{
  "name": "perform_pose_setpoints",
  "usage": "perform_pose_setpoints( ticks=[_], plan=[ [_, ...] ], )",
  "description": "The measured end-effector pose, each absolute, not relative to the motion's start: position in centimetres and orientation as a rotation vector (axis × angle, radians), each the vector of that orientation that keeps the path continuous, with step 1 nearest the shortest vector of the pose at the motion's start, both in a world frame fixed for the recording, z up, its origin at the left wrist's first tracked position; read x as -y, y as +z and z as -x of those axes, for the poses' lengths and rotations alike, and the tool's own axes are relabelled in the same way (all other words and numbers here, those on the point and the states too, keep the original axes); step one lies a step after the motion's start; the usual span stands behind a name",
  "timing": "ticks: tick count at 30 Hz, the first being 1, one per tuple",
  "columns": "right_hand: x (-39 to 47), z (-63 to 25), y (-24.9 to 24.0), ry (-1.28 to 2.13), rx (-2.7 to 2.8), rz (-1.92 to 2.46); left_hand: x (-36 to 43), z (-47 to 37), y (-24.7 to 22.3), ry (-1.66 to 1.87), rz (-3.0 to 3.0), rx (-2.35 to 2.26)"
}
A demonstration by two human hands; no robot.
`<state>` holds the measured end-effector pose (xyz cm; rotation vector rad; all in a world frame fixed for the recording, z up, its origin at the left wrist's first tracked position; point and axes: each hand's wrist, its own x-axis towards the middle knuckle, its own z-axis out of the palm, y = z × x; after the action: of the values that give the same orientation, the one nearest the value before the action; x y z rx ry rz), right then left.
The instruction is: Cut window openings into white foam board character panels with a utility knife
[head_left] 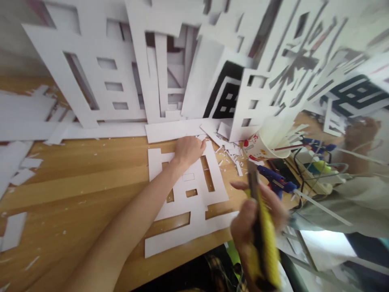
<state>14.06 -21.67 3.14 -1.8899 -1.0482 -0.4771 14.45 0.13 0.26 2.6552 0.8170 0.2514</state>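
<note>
A white foam-board cutout point(197, 215) with several rectangular openings lies flat on the wooden table point(91, 174). My left hand point(189, 151) is at the cutout's far edge, its fingers curled in close together; what they hold, if anything, is hidden. A small pencilled rectangle shows on the board just below that hand. To the right of the board my right hand point(247, 219) grips a yellow utility knife point(267, 247), its blade pointing up and away. The knife is raised in front of the board's right side and is slightly blurred.
Large white cutout panels point(109, 81) lean along the back. Right of the board are small scraps point(234, 156), a paper bucket point(264, 146) and a blue glue gun point(276, 178). Another person's hand point(363, 132) is at the far right. More white pieces point(15, 231) lie at left.
</note>
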Motion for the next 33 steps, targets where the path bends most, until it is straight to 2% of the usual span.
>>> perform_pose_setpoints(
  ticks=[6, 12, 16, 33],
  plan=[
    [19.4, -16.0, -2.5, -0.475, 1.118, 1.975, -0.8, -13.4, 2.3, 0.098, -2.642, -0.726],
    [19.4, -15.8, -2.1, -0.299, 1.241, 1.988, -2.0, -10.0, 5.4, -0.297, -2.553, -0.438],
    [19.4, -15.8, -1.8, -0.274, 1.252, 1.998, -2.1, -7.8, 5.9, -0.538, -2.629, -0.453],
    [19.7, -15.2, -1.6, -0.224, 1.473, 1.916, 0.4, -4.8, 5.8, -0.571, -2.552, -0.697]
  ],
)
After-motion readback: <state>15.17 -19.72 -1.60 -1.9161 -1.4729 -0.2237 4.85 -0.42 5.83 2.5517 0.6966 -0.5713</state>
